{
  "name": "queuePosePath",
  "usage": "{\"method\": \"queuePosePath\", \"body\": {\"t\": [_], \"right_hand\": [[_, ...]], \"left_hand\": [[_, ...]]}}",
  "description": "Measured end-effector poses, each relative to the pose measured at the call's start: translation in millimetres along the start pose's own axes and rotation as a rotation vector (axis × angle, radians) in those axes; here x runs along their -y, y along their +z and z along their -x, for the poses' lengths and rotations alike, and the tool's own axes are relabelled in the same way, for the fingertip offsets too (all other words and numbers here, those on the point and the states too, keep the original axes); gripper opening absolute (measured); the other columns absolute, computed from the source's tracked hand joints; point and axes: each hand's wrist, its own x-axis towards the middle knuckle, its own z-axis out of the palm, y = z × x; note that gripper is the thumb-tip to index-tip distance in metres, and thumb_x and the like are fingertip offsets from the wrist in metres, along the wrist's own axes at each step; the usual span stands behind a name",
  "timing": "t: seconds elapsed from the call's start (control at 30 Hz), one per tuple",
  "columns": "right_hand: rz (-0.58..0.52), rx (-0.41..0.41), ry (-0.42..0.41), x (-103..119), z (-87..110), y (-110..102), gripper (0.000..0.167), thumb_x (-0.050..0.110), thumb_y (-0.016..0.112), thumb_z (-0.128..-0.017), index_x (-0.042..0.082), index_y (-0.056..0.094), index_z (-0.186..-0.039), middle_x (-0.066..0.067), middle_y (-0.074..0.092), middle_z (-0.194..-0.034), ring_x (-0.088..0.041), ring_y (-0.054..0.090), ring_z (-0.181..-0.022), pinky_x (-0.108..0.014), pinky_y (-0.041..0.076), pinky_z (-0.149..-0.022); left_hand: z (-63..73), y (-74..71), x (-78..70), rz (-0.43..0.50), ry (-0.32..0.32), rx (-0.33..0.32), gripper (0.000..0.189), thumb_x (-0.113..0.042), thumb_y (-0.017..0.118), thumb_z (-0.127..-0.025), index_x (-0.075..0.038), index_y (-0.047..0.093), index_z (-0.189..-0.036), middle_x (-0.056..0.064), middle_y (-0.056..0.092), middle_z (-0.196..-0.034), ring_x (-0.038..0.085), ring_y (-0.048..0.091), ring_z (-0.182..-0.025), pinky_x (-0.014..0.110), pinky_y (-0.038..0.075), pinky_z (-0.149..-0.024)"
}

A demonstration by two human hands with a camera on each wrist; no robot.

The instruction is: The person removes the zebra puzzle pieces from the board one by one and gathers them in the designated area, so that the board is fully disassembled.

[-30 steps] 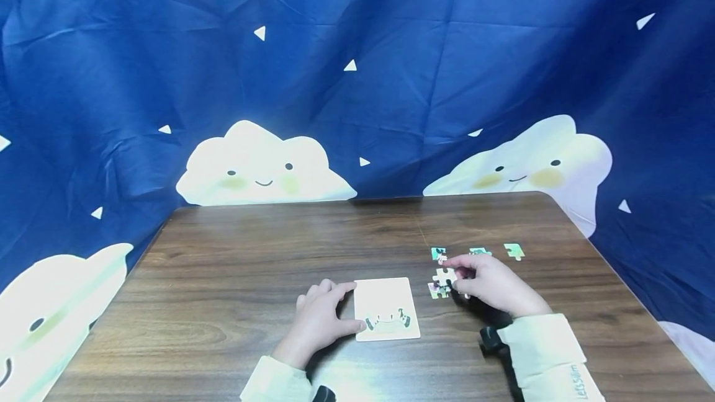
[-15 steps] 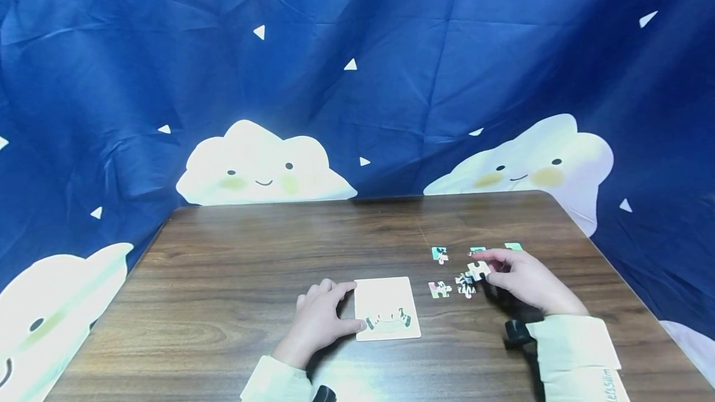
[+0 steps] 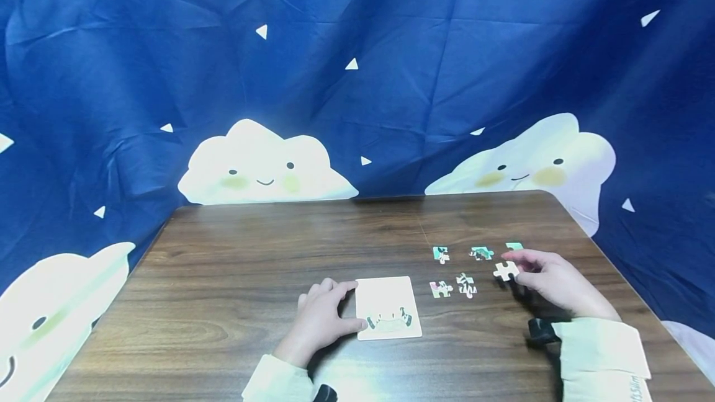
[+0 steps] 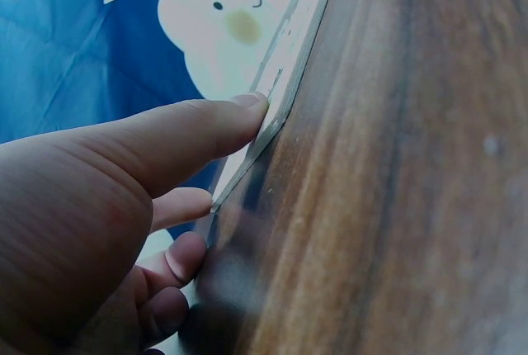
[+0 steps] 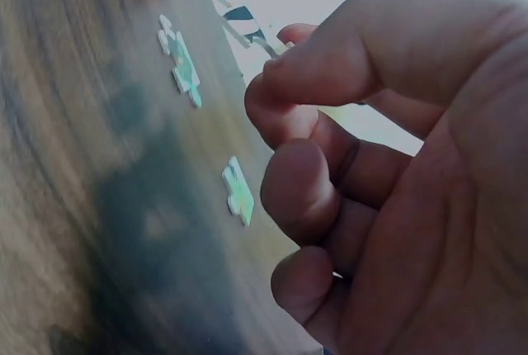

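In the head view, a pale square board (image 3: pixel 385 295) with a small printed drawing lies on the table. My left hand (image 3: pixel 321 321) rests at its left side, thumb on the near part of the edge, index fingertip at the far corner. The left wrist view shows the thumb (image 4: pixel 239 115) lying on the board's edge, other fingers relaxed. My right hand (image 3: pixel 564 281) pinches a white jigsaw puzzle piece (image 3: pixel 505 271) between thumb and index finger, raised over the table. Dark stripes show on that piece (image 5: pixel 238 21) in the right wrist view.
Loose puzzle pieces lie near the right hand: a far row with a teal piece (image 3: pixel 440 254), a green piece (image 3: pixel 481 253) and a partly hidden one (image 3: pixel 513 245); nearer, a pinkish piece (image 3: pixel 440 289) and a striped piece (image 3: pixel 466 285). A blue curtain (image 3: pixel 391 98) hangs behind the wooden table (image 3: pixel 251 253).
My right hand has moved to the right with the puzzle piece pinched in it, away from the nearer pieces, uncovering the green one. The left hand and the board have stayed put.
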Motion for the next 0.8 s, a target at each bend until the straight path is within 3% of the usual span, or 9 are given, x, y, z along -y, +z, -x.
{"method": "queuePosePath", "body": {"t": [0.3,0.8], "right_hand": [[-0.044,0.057,0.060,-11.6,-2.2,9.9,0.040,0.006,0.065,-0.087,-0.002,0.065,-0.126,-0.002,0.059,-0.086,-0.009,0.051,-0.073,-0.026,0.039,-0.065],[0.061,0.106,0.088,-15.2,-8.0,14.4,0.039,0.008,0.065,-0.083,0.000,0.067,-0.121,0.001,0.055,-0.083,-0.016,0.048,-0.075,-0.033,0.036,-0.070]], "left_hand": [[0.2,0.1,-0.3,0.001,-0.002,0.000,0.076,-0.052,0.083,-0.070,-0.021,0.062,-0.136,-0.003,0.054,-0.104,0.019,0.045,-0.091,0.043,0.032,-0.078],[-0.9,0.9,0.1,0.000,0.000,0.000,0.076,-0.053,0.082,-0.071,-0.021,0.062,-0.137,-0.003,0.054,-0.104,0.019,0.045,-0.092,0.044,0.032,-0.078]]}}
